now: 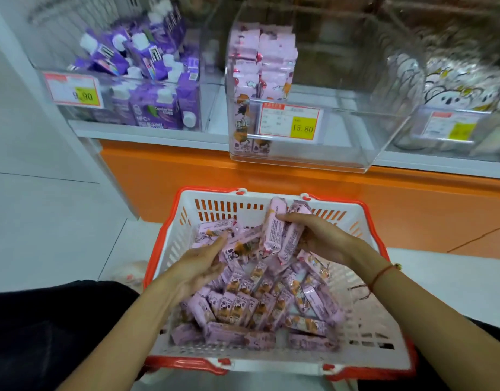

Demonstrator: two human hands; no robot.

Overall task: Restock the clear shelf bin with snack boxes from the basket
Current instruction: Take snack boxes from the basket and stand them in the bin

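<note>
Over the far right corner of the white and red basket, the right hand grips a bundle of upright pink snack boxes, fingers curled round them. Toward the basket's left side, the left hand rests on the loose pile of pink boxes, fingers relaxed and slightly apart. Beyond the basket, the clear shelf bin sits at the shelf's front edge, pink boxes stacked against its left wall
</note>
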